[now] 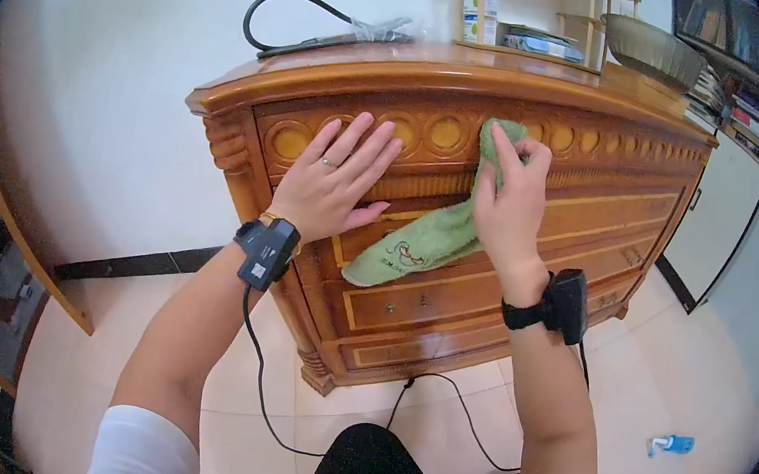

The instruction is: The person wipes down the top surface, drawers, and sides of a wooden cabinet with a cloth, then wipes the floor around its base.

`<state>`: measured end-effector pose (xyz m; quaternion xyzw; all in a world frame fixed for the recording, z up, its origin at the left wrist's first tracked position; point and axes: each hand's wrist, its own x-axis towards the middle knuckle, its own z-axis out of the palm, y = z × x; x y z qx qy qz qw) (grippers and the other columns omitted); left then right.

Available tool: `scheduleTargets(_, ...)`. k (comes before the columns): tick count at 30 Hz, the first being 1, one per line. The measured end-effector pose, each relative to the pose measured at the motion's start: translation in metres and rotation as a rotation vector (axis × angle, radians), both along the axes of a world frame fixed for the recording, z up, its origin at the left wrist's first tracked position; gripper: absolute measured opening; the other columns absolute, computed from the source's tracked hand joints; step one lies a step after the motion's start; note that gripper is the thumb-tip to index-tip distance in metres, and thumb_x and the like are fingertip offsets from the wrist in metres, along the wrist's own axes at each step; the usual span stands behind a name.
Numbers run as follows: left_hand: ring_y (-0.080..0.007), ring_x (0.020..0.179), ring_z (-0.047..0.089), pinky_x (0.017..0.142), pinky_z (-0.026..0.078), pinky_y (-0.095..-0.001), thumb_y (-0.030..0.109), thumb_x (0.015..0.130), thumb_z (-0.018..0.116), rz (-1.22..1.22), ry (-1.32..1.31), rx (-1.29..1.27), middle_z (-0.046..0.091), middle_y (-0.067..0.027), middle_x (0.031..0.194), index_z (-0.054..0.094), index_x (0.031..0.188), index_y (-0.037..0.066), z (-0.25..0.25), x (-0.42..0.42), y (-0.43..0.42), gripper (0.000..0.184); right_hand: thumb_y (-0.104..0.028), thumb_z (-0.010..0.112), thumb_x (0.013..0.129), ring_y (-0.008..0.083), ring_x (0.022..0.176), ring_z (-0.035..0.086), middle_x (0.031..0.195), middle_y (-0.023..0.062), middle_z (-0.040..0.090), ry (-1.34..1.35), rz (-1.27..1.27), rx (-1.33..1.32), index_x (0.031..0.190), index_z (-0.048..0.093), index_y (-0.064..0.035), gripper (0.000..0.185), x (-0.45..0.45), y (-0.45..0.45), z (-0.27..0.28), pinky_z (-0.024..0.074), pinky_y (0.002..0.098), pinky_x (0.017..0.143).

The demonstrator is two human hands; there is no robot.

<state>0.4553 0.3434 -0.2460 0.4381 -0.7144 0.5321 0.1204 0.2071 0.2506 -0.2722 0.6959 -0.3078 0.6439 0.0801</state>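
Observation:
My left hand point(335, 175) lies flat with fingers spread against the carved upper drawer front of a wooden chest of drawers point(475, 306). A ring and a wrist-worn device show on that arm. My right hand point(512, 201) pinches a green cloth point(422, 238) and presses it on the row of round carvings, right of my left hand. The cloth's loose end hangs down and to the left across the lower drawers, with a small printed or stitched figure on it.
On the chest top lie a black cable point(300, 0), a small shelf point(525, 51) with boxes and papers, and a large ribbed bowl point(653, 53). A blue object point(671, 444) is on the tiled floor at right. Cords from both wrist devices hang near my legs.

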Motion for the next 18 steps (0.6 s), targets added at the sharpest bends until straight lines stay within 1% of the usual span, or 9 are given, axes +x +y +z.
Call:
scheduleTargets(2, -0.0307, 0.153, 0.03, 0.127, 0.019, -0.0477, 0.057, 0.088, 0.066, 0.001, -0.016, -0.019, 0.039, -0.0082, 0.163, 0.046, 0.155, 0.014, 0.0, 0.0, -0.001, 0.082, -0.004, 0.065, 0.086, 0.0438, 0.111, 0.058, 0.118, 0.0218, 0.054, -0.044, -0.013, 0.148, 0.134, 0.062, -0.0061, 0.048, 0.009, 0.009, 0.004, 0.049, 0.0472, 0.095)
scheduleTargets(5, -0.0311, 0.154, 0.029, 0.127, 0.019, -0.0478, 0.058, 0.089, 0.065, -0.013, -0.021, -0.029, 0.039, -0.0085, 0.163, 0.045, 0.155, 0.013, -0.002, 0.003, -0.001, 0.082, -0.004, 0.063, 0.084, 0.045, 0.111, 0.058, 0.118, 0.024, 0.056, -0.143, 0.042, 0.109, 0.132, 0.064, -0.0047, 0.047, 0.02, 0.001, 0.004, 0.049, 0.0467, 0.097)
scheduleTargets(8, -0.0318, 0.153, 0.03, 0.127, 0.019, -0.048, 0.057, 0.089, 0.065, -0.019, -0.024, -0.028, 0.04, -0.009, 0.163, 0.045, 0.155, 0.012, -0.002, 0.003, 0.0, 0.082, -0.001, 0.06, 0.082, 0.0449, 0.114, 0.059, 0.119, 0.0259, 0.058, -0.14, 0.163, 0.164, 0.129, 0.065, -0.0033, 0.048, 0.012, -0.009, 0.005, 0.0481, 0.0457, 0.102)
scheduleTargets(9, -0.032, 0.153, 0.03, 0.127, 0.019, -0.048, 0.057, 0.089, 0.065, -0.022, -0.026, -0.027, 0.04, -0.0092, 0.162, 0.045, 0.155, 0.011, -0.001, 0.003, -0.001, 0.083, 0.003, 0.057, 0.08, 0.0431, 0.118, 0.059, 0.121, 0.0255, 0.059, -0.097, 0.21, 0.217, 0.127, 0.066, -0.0027, 0.048, 0.004, -0.012, 0.007, 0.0469, 0.0441, 0.105)
scheduleTargets(12, -0.0323, 0.153, 0.03, 0.127, 0.02, -0.048, 0.056, 0.088, 0.066, -0.046, -0.01, -0.027, 0.04, -0.0095, 0.162, 0.045, 0.154, 0.011, -0.002, 0.004, -0.003, 0.083, 0.005, 0.056, 0.08, 0.0426, 0.118, 0.059, 0.121, 0.0228, 0.06, 0.129, 0.253, 0.192, 0.125, 0.067, -0.004, 0.046, -0.026, -0.009, 0.015, 0.0489, 0.0445, 0.103)
scheduleTargets(13, -0.0322, 0.153, 0.03, 0.127, 0.02, -0.0479, 0.056, 0.088, 0.067, -0.056, -0.011, -0.026, 0.04, -0.0095, 0.162, 0.045, 0.154, 0.011, -0.002, 0.005, -0.004, 0.083, 0.007, 0.059, 0.08, 0.04, 0.115, 0.06, 0.118, 0.0191, 0.06, 0.242, 0.126, 0.2, 0.123, 0.069, -0.0063, 0.046, -0.031, 0.003, 0.023, 0.0522, 0.0452, 0.096)
scheduleTargets(16, -0.0318, 0.153, 0.031, 0.127, 0.02, -0.0478, 0.055, 0.087, 0.067, -0.071, -0.005, -0.028, 0.04, -0.0093, 0.162, 0.045, 0.155, 0.011, -0.002, 0.006, -0.002, 0.084, 0.007, 0.064, 0.077, 0.0377, 0.111, 0.061, 0.113, 0.0159, 0.06, 0.514, -0.185, 0.02, 0.12, 0.071, -0.0099, 0.046, -0.039, 0.014, 0.036, 0.0542, 0.046, 0.09)
scheduleTargets(17, -0.0315, 0.153, 0.03, 0.126, 0.02, -0.0478, 0.055, 0.087, 0.067, -0.072, -0.003, -0.027, 0.04, -0.0093, 0.162, 0.045, 0.155, 0.011, -0.002, 0.006, -0.002, 0.084, -0.001, 0.066, 0.079, 0.0328, 0.104, 0.062, 0.107, 0.0114, 0.058, 0.59, -0.305, -0.063, 0.111, 0.074, -0.0124, 0.034, -0.039, 0.016, 0.038, 0.0533, 0.0447, 0.084)
scheduleTargets(18, -0.0313, 0.153, 0.03, 0.126, 0.02, -0.0477, 0.055, 0.087, 0.067, -0.075, -0.003, -0.024, 0.04, -0.0092, 0.162, 0.045, 0.155, 0.011, -0.002, 0.007, -0.002, 0.084, -0.004, 0.066, 0.08, 0.0312, 0.102, 0.061, 0.106, 0.0101, 0.058, 0.616, -0.373, -0.158, 0.108, 0.074, -0.013, 0.03, -0.04, 0.014, 0.04, 0.0524, 0.0436, 0.083)
